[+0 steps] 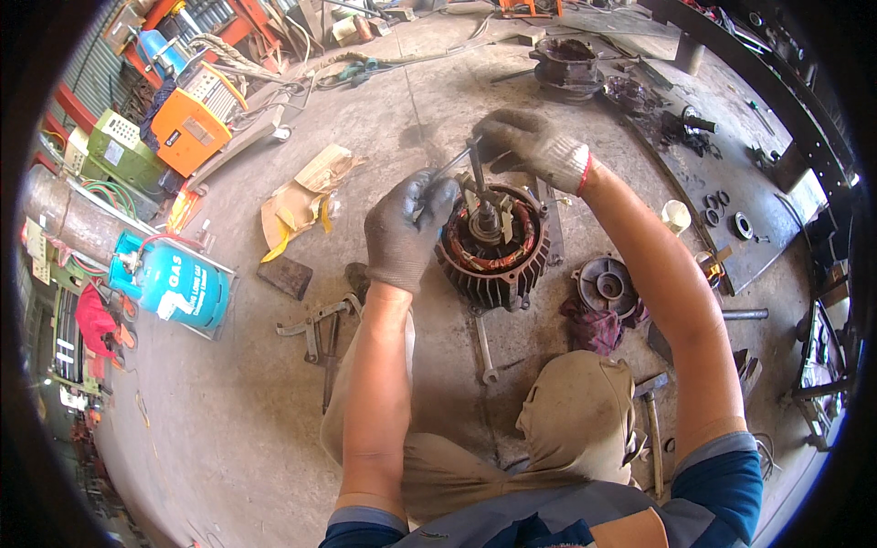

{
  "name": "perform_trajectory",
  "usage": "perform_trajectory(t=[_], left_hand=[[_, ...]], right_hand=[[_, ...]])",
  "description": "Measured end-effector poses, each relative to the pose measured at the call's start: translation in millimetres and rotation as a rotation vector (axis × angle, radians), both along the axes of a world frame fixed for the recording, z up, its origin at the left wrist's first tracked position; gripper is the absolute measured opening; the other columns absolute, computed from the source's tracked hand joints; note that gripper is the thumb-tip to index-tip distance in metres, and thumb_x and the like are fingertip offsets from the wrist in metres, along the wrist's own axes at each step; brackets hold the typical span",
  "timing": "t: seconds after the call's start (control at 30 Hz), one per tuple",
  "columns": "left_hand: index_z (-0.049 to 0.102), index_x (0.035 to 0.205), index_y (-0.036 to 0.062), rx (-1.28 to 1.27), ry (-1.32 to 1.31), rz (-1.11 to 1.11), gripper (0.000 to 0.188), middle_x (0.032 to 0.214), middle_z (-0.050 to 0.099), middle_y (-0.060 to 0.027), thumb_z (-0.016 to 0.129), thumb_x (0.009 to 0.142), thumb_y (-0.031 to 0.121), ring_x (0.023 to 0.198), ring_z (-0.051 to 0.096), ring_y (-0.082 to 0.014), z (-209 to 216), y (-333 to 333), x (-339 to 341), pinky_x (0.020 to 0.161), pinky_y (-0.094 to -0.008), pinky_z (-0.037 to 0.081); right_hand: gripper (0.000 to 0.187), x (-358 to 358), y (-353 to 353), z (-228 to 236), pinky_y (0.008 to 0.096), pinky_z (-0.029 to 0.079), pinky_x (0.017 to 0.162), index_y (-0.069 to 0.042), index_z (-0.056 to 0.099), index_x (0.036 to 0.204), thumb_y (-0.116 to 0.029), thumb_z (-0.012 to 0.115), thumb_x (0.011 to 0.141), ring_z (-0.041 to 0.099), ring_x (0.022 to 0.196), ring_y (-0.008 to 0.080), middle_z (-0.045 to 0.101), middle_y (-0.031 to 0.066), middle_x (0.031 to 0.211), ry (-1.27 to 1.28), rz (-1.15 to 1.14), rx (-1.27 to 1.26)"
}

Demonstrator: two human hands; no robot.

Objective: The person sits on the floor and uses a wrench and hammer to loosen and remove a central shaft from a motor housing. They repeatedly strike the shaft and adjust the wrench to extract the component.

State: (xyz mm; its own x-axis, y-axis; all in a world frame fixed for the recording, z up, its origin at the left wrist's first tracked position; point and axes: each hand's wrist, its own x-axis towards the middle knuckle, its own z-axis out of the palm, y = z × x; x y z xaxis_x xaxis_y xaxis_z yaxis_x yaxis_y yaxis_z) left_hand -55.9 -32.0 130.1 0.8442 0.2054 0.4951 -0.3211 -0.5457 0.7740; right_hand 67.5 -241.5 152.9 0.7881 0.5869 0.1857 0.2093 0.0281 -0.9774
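A finned electric motor housing stands on the floor before me, with copper windings ringing the shaft in its middle. A dark rod rises upright above the shaft. My left hand, in a dark coated glove, is closed on a thin metal bar that slants up to the rod's top. My right hand, gloved alike, curls beside the rod's upper end. Its fingertips are partly hidden, so what they grip is unclear.
Nearby on the floor lie a wrench, a jaw puller, a hammer and a round end cover by a purple rag. Leftward are cardboard, a teal gas cylinder and an orange machine. Another housing stands farther off.
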Motion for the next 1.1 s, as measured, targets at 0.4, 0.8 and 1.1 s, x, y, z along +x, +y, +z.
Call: perform_trajectory(t=[0.4, 0.8, 1.1], left_hand=[[0.065, 0.131, 0.0033, -0.071, 0.078, -0.090, 0.049, 0.104, 0.077, -0.0119, 0.081, 0.090, 0.024, 0.090, 0.074, -0.0182, -8.9, -16.1, 22.8, 0.082, -0.0308, 0.058], [0.067, 0.112, 0.0033, -0.023, 0.061, -0.113, 0.022, 0.086, 0.075, -0.0126, 0.066, 0.102, 0.023, 0.078, 0.072, -0.0191, -51.4, -33.8, 70.4, 0.071, -0.0333, 0.055], [0.067, 0.110, 0.0037, -0.098, -0.111, -0.129, 0.024, 0.090, 0.076, -0.0141, 0.071, 0.100, 0.026, 0.083, 0.072, -0.0150, -34.6, -38.7, 57.9, 0.072, -0.0346, 0.056]], right_hand=[[0.041, 9.4, -1.2, -7.9, 0.0303, 0.059, 0.087, -0.002, 0.062, 0.133, -0.034, 0.056, 0.107, 0.070, 0.098, 0.0150, 0.071, 0.0079, 0.114, -0.050, -0.051, 0.021], [0.037, 33.5, -12.3, -10.3, 0.0324, 0.060, 0.087, 0.003, 0.061, 0.130, -0.026, 0.052, 0.108, 0.072, 0.100, 0.0207, 0.072, 0.0134, 0.111, -0.159, -0.256, 0.073], [0.032, 41.6, -81.2, -48.7, 0.0336, 0.060, 0.069, -0.002, 0.067, 0.115, -0.031, 0.060, 0.105, 0.069, 0.077, 0.0174, 0.070, 0.0073, 0.095, 0.265, -0.517, 0.240]])
